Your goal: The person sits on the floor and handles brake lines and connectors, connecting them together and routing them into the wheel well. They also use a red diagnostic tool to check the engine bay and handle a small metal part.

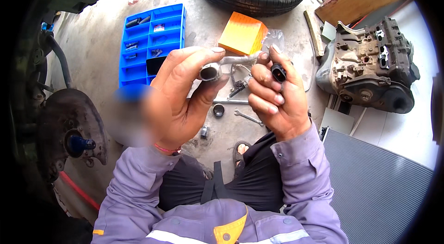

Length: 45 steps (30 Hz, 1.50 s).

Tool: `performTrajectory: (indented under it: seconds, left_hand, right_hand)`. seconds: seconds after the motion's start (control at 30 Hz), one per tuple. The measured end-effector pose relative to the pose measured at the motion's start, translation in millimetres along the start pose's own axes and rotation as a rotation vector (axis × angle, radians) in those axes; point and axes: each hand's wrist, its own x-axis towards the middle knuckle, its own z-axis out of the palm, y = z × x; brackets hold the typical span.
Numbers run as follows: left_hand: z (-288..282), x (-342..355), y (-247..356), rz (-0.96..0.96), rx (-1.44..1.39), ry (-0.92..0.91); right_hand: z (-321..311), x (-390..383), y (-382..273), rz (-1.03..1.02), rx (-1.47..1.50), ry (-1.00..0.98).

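My left hand (173, 91) is closed, thumb and fingers pinching a short grey metal cylinder (211, 72) with a round hollow-looking end toward me. Curled fingers of my right hand (277, 98) grip a black electrical connector (279, 73), its socket face turned up. Between the two hands stretches a greyish sleeved cable (240, 60); whether it joins both parts I cannot tell. On the floor beneath lie a dark cable with a plug (238, 89), a black round cap (218, 110) and an open-ended wrench (248, 117).
A blue compartment tray (181, 27) with small parts stands at the left, an orange box (240, 33) ahead. Farther off lies a wheel (249, 1). At the right are an engine (370, 66) and a radiator (374, 184); a brake disc shield (69, 124) hangs at the left.
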Motion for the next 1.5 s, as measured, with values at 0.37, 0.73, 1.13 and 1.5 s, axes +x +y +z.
performTrajectory:
  seconds: [0.37, 0.73, 1.13, 1.5]
  left_hand:
    - [13, -4, -10, 0.095, 0.04, -0.079]
    - [11, -11, -12, 0.119, 0.036, -0.109]
    - [7, -16, -10, 0.12, 0.04, -0.148]
    - [-5, -28, 2, 0.099, 0.212, -0.303]
  right_hand:
    - [9, -6, 13, 0.12, 0.066, -0.049]
    - [20, -18, 20, 0.067, -0.068, 0.002]
    - [28, -28, 23, 0.13, -0.144, 0.126]
    - [15, -35, 29, 0.267, -0.147, 0.199]
